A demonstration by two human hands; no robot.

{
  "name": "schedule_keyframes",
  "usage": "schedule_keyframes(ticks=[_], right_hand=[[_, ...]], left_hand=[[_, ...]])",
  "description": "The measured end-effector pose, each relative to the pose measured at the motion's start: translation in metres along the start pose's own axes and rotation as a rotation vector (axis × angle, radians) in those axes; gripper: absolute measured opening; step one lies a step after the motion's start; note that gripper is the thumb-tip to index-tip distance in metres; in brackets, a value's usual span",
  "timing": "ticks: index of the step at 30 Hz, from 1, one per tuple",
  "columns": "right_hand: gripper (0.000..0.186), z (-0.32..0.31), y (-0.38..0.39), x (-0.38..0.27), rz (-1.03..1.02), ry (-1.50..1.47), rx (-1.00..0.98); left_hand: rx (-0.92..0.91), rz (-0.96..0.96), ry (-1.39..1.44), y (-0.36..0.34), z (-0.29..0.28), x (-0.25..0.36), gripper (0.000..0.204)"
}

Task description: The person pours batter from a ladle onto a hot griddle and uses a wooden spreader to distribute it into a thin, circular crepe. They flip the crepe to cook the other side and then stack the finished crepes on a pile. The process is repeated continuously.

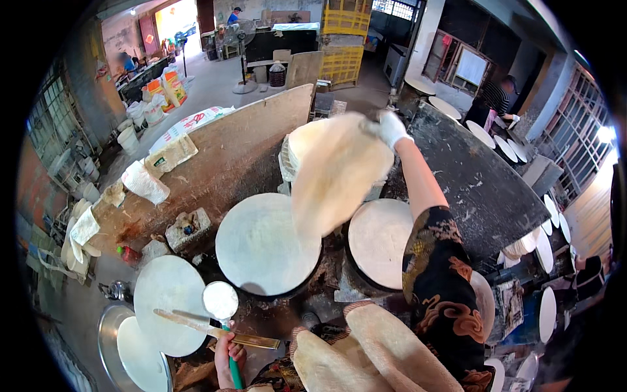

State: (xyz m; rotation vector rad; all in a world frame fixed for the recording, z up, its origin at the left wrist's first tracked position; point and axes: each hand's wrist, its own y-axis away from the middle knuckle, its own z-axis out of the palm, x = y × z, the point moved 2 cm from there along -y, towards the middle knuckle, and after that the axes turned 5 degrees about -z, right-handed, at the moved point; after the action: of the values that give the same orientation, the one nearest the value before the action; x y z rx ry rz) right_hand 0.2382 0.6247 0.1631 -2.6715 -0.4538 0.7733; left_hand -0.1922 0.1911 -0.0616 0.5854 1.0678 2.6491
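My right hand [394, 129], in a white glove, is closed on the upper edge of a thin, pale round flatbread [343, 173]. The flatbread hangs tilted and blurred by motion, overlapping a stack of similar flatbreads [304, 138] and a large round griddle [261, 245] with a pale surface. Something grey beside the glove is too smeared to name. Low in view, the fingers of my left hand [230, 353] wrap round a green-handled ladle [236, 369], its round cup full of white stuff, together with a long flat wooden spatula [186, 321]. A second round griddle [381, 242] sits below my right forearm.
Another pale disc [170, 297] lies at the left by a metal basin [108, 340]. A wooden board [222, 157] stands along the far left side. The dark tabletop [470, 176] is at right; beyond it a person [496, 101] works near several pale discs.
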Motion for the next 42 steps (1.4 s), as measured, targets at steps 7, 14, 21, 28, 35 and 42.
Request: schedule_keyframes(ticks=[7, 14, 21, 28, 35, 42], right_hand=[[0.029, 0.023, -0.093, 0.027, -0.144, 0.008, 0.452], [0.02, 0.167, -0.059, 0.088, -0.283, 0.299, 0.197], [0.033, 0.272, 0.007, 0.129, -0.196, 0.621, -0.068], [0.04, 0.276, 0.007, 0.144, -0.024, 0.79, -0.16], [0.04, 0.223, 0.022, 0.065, -0.133, 0.8, -0.067], [0.05, 0.28, 0.09, -0.154, -0.453, -0.306, -0.781]], left_hand=[[0.039, 0.074, 0.06, -0.023, 0.045, 0.032, 0.022], [0.033, 0.078, 0.107, -0.036, 0.058, 0.049, 0.011], [0.063, 0.088, 0.095, -0.037, 0.055, 0.044, 0.013], [0.211, 0.144, 0.139, -0.032, 0.058, 0.032, 0.014], [0.121, 0.146, 0.248, -0.016, 0.053, 0.028, 0.021], [0.046, 0.319, 0.272, 0.013, 0.022, 0.028, 0.017]])
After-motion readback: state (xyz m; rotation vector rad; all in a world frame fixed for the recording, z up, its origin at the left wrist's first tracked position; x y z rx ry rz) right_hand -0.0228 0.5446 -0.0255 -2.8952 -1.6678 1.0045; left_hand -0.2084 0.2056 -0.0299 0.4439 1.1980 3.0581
